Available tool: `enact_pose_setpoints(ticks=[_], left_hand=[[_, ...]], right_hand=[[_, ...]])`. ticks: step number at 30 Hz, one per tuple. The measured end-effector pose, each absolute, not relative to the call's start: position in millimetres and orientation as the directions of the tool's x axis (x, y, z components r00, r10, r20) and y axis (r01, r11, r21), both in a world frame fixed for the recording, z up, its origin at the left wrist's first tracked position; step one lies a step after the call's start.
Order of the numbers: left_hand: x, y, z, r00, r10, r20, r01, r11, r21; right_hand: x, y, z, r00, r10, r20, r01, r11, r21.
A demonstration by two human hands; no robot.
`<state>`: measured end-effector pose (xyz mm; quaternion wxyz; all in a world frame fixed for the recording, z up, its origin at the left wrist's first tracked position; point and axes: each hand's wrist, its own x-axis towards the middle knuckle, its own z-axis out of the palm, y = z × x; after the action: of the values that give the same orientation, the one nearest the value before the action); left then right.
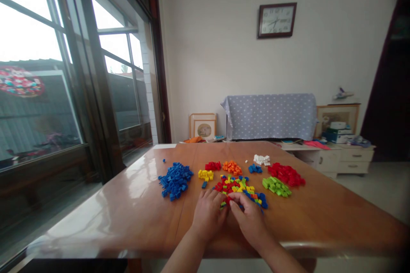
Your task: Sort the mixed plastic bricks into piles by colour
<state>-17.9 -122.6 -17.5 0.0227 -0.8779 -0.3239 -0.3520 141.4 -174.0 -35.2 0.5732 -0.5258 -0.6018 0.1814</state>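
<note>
Two hands are sitting at lower center of frame, left hand (209, 211) and right hand (251, 215), both at the near edge of the mixed brick pile (229, 182). Pile is lying on the bench (150, 226) just beyond the fingers, its blue bits spreading past the right hand. A red brick (228, 200) is showing between the hands, right by the fingers. Left fingers are bending downward, right thumb and index are sitting close together; can't tell if either hand is gripping anything. Sorted piles are surrounding the mix: blue pile (175, 180) center-left, yellow pile (205, 175) and orange pile (232, 167) above, green pile (277, 187) right of center.
</note>
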Motion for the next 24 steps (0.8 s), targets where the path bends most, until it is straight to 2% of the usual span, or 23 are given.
enact_pose_setpoints(ticks=[9, 14, 20, 24], left_hand=[[-16.6, -123.1, -17.8, 0.546, 0.563, 0.620, 0.592, -0.783, 0.190], [-17.6, -117.6, -22.3, 0.485, 0.610, 0.627, 0.650, -0.731, 0.208], [-18.8, -112.6, -21.9, 0.411, 0.680, 0.607, 0.721, -0.650, 0.240], [-17.5, -108.3, -22.5, 0.367, 0.733, 0.572, 0.740, -0.603, 0.298]], right_hand=[[138.0, -168.4, -35.3, 0.221, 0.855, 0.469, 0.383, 0.366, -0.848], [165.6, -156.1, -36.8, 0.283, 0.843, 0.458, 0.397, 0.331, -0.856], [239.0, -119.7, -30.7, 0.517, 0.695, 0.499, 0.510, 0.218, -0.832], [268.1, -96.8, -28.7, 0.536, 0.649, 0.540, 0.630, 0.118, -0.767]])
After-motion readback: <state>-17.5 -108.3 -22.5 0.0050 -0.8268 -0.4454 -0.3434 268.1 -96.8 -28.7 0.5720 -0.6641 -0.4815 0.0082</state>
